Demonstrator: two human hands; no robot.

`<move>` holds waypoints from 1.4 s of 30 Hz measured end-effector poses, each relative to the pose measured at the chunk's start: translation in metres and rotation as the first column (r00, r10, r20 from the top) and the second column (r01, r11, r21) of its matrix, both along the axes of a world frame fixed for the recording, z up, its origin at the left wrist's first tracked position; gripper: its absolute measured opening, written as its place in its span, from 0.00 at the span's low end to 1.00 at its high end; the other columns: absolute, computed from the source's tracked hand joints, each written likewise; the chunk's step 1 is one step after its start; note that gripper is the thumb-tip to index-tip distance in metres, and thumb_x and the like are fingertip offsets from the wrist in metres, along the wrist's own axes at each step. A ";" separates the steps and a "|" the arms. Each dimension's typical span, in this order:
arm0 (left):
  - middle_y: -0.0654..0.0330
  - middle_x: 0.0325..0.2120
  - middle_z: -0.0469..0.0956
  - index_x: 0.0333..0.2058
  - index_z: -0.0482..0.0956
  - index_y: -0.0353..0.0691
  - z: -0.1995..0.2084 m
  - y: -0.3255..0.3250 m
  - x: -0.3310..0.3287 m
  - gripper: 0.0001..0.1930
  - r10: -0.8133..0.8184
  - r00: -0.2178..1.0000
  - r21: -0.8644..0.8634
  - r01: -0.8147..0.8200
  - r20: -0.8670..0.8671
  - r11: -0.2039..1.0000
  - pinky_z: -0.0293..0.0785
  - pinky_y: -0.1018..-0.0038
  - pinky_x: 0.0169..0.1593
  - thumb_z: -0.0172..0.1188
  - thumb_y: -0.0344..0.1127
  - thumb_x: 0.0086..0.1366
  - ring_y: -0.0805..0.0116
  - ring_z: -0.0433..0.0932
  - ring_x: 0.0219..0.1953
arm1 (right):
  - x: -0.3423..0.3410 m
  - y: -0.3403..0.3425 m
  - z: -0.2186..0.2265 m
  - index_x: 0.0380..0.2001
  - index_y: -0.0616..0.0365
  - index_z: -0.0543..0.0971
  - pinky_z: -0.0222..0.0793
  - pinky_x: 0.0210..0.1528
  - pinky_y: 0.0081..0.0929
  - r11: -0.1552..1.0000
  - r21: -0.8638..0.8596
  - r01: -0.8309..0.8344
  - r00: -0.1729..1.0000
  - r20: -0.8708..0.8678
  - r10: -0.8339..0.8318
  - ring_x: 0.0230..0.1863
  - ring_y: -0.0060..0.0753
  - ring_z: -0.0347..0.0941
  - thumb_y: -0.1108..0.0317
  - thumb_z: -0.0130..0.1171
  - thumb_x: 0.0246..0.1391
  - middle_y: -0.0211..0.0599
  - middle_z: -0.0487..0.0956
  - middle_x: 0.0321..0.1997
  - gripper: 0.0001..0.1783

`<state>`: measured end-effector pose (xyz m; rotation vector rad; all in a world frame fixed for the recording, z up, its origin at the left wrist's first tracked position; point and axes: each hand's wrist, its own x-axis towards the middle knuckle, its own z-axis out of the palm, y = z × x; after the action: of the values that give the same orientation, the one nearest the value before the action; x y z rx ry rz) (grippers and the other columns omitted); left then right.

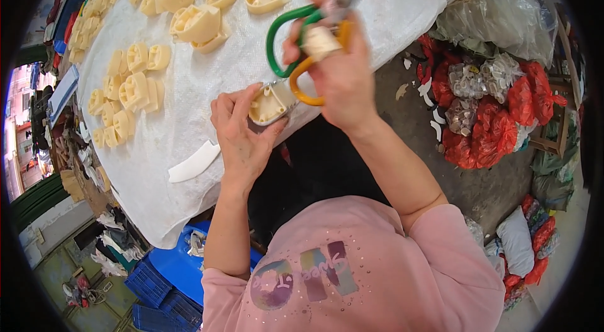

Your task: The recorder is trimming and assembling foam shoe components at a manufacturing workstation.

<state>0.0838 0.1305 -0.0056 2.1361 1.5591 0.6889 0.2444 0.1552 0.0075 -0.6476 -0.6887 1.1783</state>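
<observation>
My left hand [242, 124] grips a cream, hollow, D-shaped plastic piece [268, 105], which looks like a shoe heel, at the near edge of the white-covered table [340, 74]. A thin pale band runs round its near side. In my right hand [346, 80] is a pair of scissors [277, 43] with one green and one orange handle loop. The blades point up and away to the right, smeared by motion. An off-white wrap [319, 43] sits round a finger of this hand. By my left wrist lies a curved white strip [194, 163].
Many similar cream pieces [135, 90] stand in groups on the table's left and far side. Red plastic bags [484, 134] and clear bags [509, 17] are heaped on the right. Blue crates [151, 282] stand at the lower left. White scraps [437, 115] lie on the floor.
</observation>
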 end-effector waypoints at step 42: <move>0.59 0.32 0.69 0.45 0.77 0.42 -0.012 -0.002 -0.006 0.30 0.038 0.996 0.086 -0.044 0.077 0.995 0.62 0.67 0.47 0.73 0.32 0.37 0.60 0.68 0.40 | 0.011 -0.041 -0.008 0.54 0.66 0.61 0.65 0.39 0.20 0.991 -0.115 -0.072 0.953 0.284 0.102 0.34 0.21 0.67 0.76 0.45 0.55 0.35 0.71 0.35 0.22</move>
<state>0.0776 0.1280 -0.0171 2.1196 1.5636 0.8570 0.2552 0.1139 -0.0003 -0.8968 -0.9150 1.2185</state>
